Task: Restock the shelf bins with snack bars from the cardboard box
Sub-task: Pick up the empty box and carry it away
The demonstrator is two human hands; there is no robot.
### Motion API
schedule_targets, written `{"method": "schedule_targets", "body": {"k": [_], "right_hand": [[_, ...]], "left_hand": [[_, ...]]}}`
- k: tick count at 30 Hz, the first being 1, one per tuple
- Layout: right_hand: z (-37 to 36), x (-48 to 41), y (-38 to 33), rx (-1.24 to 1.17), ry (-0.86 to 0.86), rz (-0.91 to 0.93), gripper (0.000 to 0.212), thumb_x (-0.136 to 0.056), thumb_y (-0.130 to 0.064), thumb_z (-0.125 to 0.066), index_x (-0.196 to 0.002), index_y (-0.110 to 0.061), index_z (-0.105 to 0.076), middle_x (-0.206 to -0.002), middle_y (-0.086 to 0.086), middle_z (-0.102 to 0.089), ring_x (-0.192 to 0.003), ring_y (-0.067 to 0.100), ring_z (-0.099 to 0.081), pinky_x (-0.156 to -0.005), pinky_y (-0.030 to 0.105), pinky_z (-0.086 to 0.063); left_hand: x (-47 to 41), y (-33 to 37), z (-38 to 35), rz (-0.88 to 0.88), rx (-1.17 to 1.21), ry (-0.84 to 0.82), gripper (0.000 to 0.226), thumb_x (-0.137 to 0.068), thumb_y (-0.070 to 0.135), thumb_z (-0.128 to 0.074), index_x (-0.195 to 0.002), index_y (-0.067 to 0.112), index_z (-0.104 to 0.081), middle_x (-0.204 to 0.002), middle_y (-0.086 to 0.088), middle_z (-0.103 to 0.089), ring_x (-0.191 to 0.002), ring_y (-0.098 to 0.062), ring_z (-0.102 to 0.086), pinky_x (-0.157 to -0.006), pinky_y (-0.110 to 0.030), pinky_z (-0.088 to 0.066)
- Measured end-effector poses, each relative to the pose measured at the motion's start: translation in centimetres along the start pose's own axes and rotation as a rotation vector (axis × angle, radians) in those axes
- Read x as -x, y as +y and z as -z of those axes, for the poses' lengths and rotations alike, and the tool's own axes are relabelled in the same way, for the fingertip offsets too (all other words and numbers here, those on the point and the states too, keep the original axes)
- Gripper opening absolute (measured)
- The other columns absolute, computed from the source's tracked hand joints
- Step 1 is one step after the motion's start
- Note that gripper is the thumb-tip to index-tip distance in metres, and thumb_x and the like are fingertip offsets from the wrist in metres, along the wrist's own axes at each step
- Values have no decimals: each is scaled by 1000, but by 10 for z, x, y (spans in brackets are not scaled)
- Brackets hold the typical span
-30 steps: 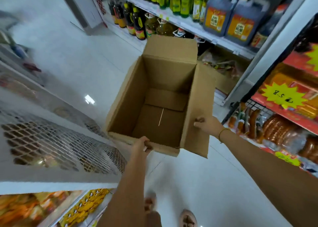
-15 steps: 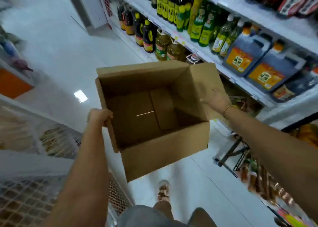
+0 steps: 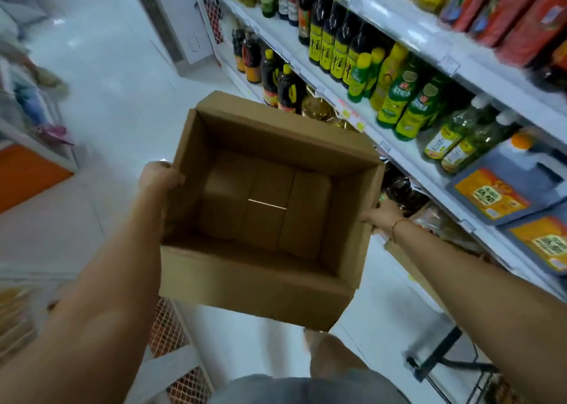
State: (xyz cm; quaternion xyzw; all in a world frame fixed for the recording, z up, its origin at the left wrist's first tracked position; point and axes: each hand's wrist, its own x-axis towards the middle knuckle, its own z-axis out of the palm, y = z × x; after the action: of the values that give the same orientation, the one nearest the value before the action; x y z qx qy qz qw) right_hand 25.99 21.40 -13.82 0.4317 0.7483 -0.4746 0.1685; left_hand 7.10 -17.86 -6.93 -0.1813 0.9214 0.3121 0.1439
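I carry an open brown cardboard box [image 3: 260,284] in front of me above the aisle floor. Its inside shows only bare bottom flaps with a thin bright slit; no snack bars are visible in it. My left hand [image 3: 158,176] grips the box's left wall near the top edge, fingers curled over the rim. My right hand [image 3: 379,215] holds the outside of the right wall, its fingers mostly hidden behind the cardboard.
White shelves [image 3: 408,155] on the right hold dark sauce bottles [image 3: 334,51], green-and-yellow bottles [image 3: 395,97] and large jugs [image 3: 503,186]. A white mesh bin rack [image 3: 171,336] stands at lower left. A black wire stand [image 3: 441,357] sits at lower right. White tiled floor [image 3: 116,103] runs ahead.
The box has turned and levelled between my hands, and the view has swung further along the aisle toward the bottle shelves. Both hands keep their hold on the box's sides.
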Motion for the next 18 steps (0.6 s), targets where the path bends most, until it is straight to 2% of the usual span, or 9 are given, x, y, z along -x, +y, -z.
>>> {"method": "schedule_targets", "body": {"k": [2,3,6,8,10,13,15,17,18], "right_hand": [[2,-22,-30,-45,-42,-6,32,-79,-3,-67,-109,1,-55,-77,13,-64,-69,25,-62,-61,35,-56],[1,-33,-47,-75,-63,-9,29,-80,-1,-67,-106,-1,-54,-79,13,-62,-71,25,-62,-59,33,-56],[-13,-65,-97,-144,-62,-26,17,-77,4,-69,-88,4,-56,-78,18,-61,-61,24,-61,-43,30,-55],[-29,-84,-127,-158,-34,-42,15,-74,4,-70,-76,3,-56,-67,15,-58,-58,27,-62,-53,38,-58],[-48,-101,-154,-209,-31,-79,16,-72,2,-71,-70,0,-54,-65,15,-59,-64,31,-66,-65,46,-59],[-82,-128,-194,-288,0,-83,19,-67,0,-72,-70,-3,-54,-68,15,-62,-68,33,-69,-66,53,-58],[-108,-142,-226,-365,8,-93,17,-68,3,-70,-70,-2,-54,-70,15,-62,-61,29,-65,-65,50,-58],[-134,-154,-264,-462,-9,-109,18,-70,8,-66,-66,-3,-51,-67,14,-58,-54,25,-58,-66,48,-57],[-147,-165,-283,-491,-16,-116,19,-71,9,-65,-66,-3,-52,-68,14,-58,-54,24,-57,-67,47,-58]], "left_hand": [[-24,21,-11,-22,0,117,40,-79,8,-60,-119,10,-62,-110,-17,-66,-103,-34,-62,-90,-40,-51],[-34,32,-16,-30,3,159,46,-81,9,-59,-127,10,-57,-120,-16,-63,-111,-33,-59,-94,-39,-47],[-56,63,-35,0,47,182,50,-83,8,-59,-132,6,-50,-128,-18,-57,-118,-33,-53,-89,-34,-43],[-65,73,-50,47,70,148,51,-81,11,-62,-129,4,-49,-125,-19,-56,-115,-36,-53,-85,-32,-44],[-78,75,-66,142,109,75,57,-80,15,-67,-128,-2,-44,-126,-19,-52,-113,-37,-52,-90,-37,-46],[-105,73,-87,297,222,-84,48,-79,26,-74,-110,-4,-53,-102,-14,-61,-92,-31,-59,-82,-40,-50],[-123,66,-98,391,361,-213,43,-78,31,-75,-100,1,-55,-81,-9,-58,-72,-25,-58,-71,-38,-52],[-153,60,-99,452,393,-264,54,-72,37,-78,-103,-1,-57,-69,-9,-55,-64,-28,-62,-54,-31,-50],[-174,57,-97,447,400,-231,62,-68,36,-79,-113,-1,-55,-70,-12,-57,-67,-32,-65,-51,-30,-51]]}}
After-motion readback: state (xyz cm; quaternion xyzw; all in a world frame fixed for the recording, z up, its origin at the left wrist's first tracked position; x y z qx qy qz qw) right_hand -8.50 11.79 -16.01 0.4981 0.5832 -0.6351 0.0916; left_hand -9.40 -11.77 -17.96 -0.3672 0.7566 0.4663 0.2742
